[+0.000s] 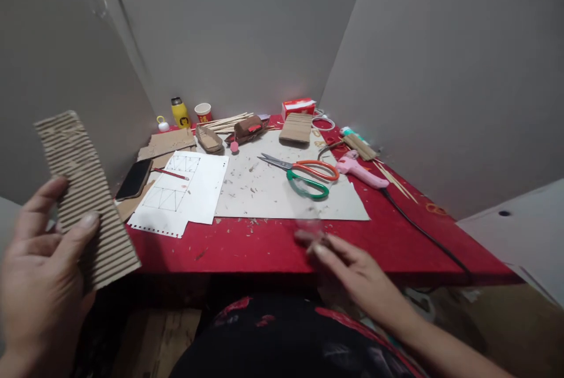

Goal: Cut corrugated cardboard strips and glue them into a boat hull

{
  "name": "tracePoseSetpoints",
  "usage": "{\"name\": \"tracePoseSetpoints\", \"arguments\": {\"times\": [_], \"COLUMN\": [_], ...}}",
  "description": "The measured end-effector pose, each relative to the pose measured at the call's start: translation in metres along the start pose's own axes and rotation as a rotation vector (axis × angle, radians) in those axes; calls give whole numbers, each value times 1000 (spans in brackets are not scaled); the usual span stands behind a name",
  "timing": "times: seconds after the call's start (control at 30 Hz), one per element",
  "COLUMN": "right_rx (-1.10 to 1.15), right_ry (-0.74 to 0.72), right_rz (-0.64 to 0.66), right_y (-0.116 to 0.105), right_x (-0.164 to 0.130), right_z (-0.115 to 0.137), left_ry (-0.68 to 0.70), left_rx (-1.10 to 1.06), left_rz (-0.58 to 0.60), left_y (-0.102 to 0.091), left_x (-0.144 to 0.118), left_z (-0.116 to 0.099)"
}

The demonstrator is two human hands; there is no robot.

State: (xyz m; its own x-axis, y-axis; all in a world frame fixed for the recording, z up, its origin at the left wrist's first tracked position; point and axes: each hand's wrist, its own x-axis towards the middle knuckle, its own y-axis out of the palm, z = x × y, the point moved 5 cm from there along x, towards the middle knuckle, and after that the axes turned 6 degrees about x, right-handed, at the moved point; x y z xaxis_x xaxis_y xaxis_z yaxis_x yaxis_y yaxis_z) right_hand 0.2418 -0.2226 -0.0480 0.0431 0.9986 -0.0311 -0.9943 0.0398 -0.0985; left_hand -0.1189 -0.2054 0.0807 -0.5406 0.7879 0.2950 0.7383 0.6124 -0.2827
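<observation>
Your red-topped wooden table [388,237] fills the middle of the view, boxed in by grey walls. On it lies a large grey cardboard mat [264,190] speckled with scraps, and overlapping its left edge is a white paper sheet with pencilled triangle drawings [194,187], a red pencil [171,174] resting across it.

Your left hand [39,272] is raised at the left, off the table edge, holding a long strip of brown corrugated cardboard [86,196]; thumb and fingers are curled around its lower part, the ridged face turned toward you and the strip tilted a little leftward at the top.

Your right hand [356,272] hovers over the near edge of the table, fingers stretched forward and loosely together. It is blurred, so you cannot tell whether it grips anything.

On the mat, beyond that hand, lie scissors with orange and green handles [304,175], blades pointing left. Just to their right is a pink glue gun [361,171] with a black cord [423,231] running toward the near right corner.

A black phone [134,179] lies at the left edge, on brown card pieces. At the back stand a yellow bottle [180,113] and a red paper cup [203,112].
</observation>
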Motion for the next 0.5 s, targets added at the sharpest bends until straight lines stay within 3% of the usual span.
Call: {"name": "tracePoseSetpoints", "arguments": {"times": [0.03,0.1,0.17,0.27,0.37,0.4,0.5], "right_rx": [69,290,466,440,145,22,-17], "right_ry": [27,118,141,34,-166,-201,-178], "right_rz": [105,442,569,346,194,194,232], "right_y": [9,40,57,40,16,14,28], "right_x": [-3,-10,-7,23,75,96,155], "right_z": [-4,-3,8,29,49,52,47], "left_ry": [-7,9,13,-10,-22,-25,-56], "left_rx": [-12,-95,-168,-180,-160,-162,-178], "left_rz": [42,190,382,507,491,470,410], "left_y": [10,41,73,100,105,104,97], "left_x": [2,3,2,1,6,8,12], "left_z": [3,7,12,21,30,32,35]}}
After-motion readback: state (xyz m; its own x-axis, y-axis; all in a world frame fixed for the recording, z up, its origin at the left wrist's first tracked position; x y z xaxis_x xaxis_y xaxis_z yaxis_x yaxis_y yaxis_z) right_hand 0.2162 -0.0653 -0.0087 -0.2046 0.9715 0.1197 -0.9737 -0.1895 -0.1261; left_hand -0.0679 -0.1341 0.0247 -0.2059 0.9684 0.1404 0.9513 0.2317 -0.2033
